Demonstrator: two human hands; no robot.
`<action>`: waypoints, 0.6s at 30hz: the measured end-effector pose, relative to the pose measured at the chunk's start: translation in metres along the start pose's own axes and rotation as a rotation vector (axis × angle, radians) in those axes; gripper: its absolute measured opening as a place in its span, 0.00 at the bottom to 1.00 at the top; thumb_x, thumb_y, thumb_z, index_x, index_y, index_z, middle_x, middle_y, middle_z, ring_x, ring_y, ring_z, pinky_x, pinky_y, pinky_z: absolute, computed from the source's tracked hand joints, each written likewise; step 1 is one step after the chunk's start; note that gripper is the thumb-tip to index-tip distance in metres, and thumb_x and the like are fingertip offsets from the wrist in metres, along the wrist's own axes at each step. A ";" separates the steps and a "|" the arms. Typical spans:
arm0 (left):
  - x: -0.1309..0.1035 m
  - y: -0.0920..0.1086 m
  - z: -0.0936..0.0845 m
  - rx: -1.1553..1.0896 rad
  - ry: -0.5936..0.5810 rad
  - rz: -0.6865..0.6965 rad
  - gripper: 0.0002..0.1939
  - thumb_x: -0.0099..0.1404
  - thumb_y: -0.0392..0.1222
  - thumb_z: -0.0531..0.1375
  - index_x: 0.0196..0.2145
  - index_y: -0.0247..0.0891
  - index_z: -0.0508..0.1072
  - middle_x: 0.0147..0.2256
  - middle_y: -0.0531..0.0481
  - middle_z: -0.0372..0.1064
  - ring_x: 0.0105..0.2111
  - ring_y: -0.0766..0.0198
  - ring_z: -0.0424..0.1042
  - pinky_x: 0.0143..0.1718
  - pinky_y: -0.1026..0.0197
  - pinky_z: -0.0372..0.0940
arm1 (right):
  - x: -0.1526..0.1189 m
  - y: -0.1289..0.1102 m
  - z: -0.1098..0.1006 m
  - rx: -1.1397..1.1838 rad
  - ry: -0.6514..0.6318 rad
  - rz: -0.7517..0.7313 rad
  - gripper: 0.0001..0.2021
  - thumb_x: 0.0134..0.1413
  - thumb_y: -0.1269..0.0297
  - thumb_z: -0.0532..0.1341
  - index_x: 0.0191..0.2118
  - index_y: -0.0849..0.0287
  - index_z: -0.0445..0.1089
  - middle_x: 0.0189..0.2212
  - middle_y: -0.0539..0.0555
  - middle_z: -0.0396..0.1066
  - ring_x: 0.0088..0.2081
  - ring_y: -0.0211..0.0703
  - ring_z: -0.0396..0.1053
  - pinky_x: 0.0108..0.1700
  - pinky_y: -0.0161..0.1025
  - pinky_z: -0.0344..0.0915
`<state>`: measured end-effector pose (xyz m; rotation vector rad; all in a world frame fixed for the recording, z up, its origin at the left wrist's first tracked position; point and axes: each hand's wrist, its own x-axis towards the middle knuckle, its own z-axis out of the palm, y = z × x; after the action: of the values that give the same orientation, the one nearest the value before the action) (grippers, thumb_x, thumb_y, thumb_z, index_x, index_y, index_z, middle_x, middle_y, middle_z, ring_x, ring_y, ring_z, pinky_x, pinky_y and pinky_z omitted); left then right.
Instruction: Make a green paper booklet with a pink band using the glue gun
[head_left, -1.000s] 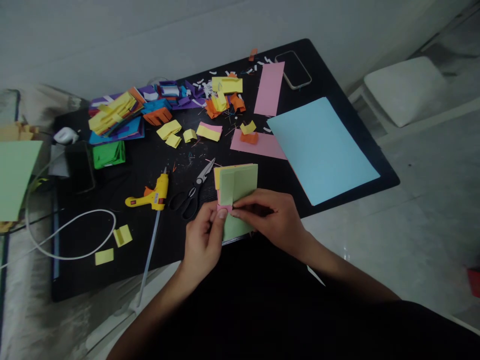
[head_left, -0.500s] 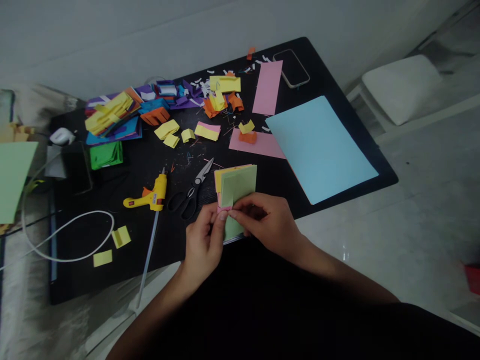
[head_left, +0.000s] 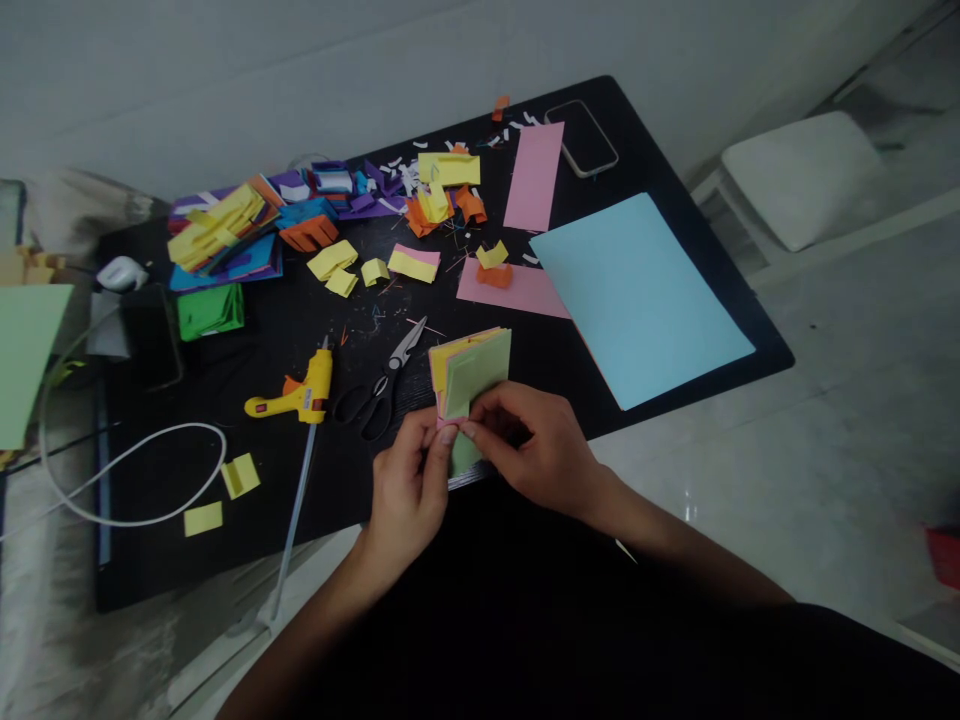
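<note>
Both my hands pinch a folded paper piece [head_left: 480, 372] at the table's front edge, its outer face pale green with yellow and pink layers behind. My left hand [head_left: 411, 478] grips its lower left part, thumb on a pink strip [head_left: 448, 421] that crosses the middle. From the right, my right hand [head_left: 536, 440] presses thumb and forefinger together at the same strip. My fingers hide part of the lower green section. Just left of the paper lie open-bladed scissors [head_left: 384, 385] with black handles, and beyond them a yellow glue gun [head_left: 304, 392] with a clear glue stick.
A light blue sheet [head_left: 641, 300] covers the table's right side, near pink strips [head_left: 534, 175] and a phone [head_left: 583, 138]. Folded yellow and purple papers [head_left: 225, 228] and scraps fill the back. A white cable [head_left: 150, 432] loops at left. A white stool [head_left: 802, 180] stands right of the table.
The upper part of the folded paper tilts slightly and its layers spread a little more, showing more yellow. Both hands keep their grip with only small finger movement.
</note>
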<state>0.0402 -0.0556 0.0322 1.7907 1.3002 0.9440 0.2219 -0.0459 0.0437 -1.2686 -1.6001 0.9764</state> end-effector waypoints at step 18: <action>-0.003 -0.008 -0.001 -0.071 0.030 -0.074 0.08 0.76 0.39 0.59 0.49 0.40 0.77 0.34 0.53 0.80 0.29 0.70 0.75 0.30 0.69 0.68 | -0.005 -0.002 -0.012 -0.003 -0.011 -0.012 0.06 0.66 0.64 0.66 0.35 0.57 0.74 0.30 0.49 0.73 0.29 0.36 0.69 0.32 0.35 0.65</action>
<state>0.0351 -0.0566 0.0248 1.6694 1.3261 0.9672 0.2330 -0.0504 0.0483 -1.2566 -1.6162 0.9755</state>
